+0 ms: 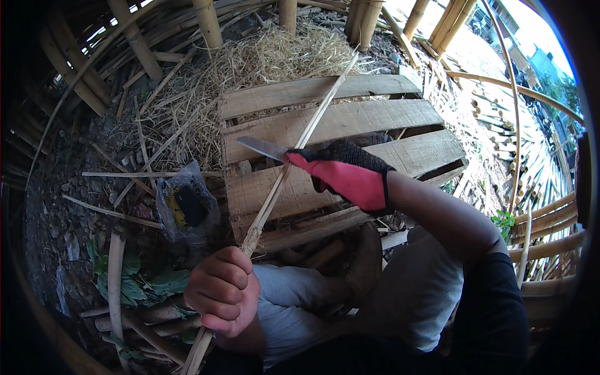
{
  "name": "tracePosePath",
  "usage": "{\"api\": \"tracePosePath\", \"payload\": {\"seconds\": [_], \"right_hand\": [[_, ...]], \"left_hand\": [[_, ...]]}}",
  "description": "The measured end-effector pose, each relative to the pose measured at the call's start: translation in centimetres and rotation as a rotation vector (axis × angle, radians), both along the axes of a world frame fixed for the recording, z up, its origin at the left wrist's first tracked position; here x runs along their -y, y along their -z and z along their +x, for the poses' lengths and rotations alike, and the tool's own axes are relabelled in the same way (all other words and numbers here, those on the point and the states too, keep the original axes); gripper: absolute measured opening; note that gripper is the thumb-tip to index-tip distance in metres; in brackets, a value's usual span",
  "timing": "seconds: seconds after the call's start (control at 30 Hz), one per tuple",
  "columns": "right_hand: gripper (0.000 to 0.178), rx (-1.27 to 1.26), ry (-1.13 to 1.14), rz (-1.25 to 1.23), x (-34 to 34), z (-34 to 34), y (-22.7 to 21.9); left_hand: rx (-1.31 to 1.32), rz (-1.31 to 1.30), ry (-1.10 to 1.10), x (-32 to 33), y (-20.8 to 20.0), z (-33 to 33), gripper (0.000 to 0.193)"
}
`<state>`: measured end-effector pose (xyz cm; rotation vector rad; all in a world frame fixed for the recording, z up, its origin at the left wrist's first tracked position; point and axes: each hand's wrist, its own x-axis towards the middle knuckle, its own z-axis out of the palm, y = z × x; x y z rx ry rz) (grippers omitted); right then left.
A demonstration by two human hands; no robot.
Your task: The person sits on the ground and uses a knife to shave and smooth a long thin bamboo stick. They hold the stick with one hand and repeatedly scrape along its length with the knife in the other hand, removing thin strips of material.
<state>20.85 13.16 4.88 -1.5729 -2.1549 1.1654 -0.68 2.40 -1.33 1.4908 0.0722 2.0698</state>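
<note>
Left hand (224,290), bare, fist tight round lower part of bamboo strip (270,201). Right hand (344,170), pink-black glove (362,182), clenched on knife (261,147), blade pointing left. Strip slants over slatted pallet (394,117).

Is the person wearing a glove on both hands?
No, the right hand wears a pink-and-black glove, but the left hand, closed around the bamboo strip, is bare.

Ahead of me I see straw (281,55) heaped by posts (207,24); to my left, a clear bag (186,231) lies near green leaves (129,290); to my right, cut poles (501,126) lie in sunlight.
</note>
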Motion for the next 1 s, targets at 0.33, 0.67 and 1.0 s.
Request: {"api": "tracePosePath", "payload": {"seconds": [0.33,0.67,1.0], "right_hand": [[0.064,0.052,0.116,0.012,2.0,-0.7,-0.1],[0.063,0.122,0.011,0.035,3.1,-1.3,0.4],[0.045,0.107,-0.198,0.155,1.0,0.4,0.9]], "left_hand": [[0.003,-0.008,0.005,0.2,0.1,0.0,0.065],[-0.007,-0.017,0.007,0.4,0.2,-0.2,0.066],[-0.017,-0.014,0.018,0.3,0.2,-0.2,0.064]]}}
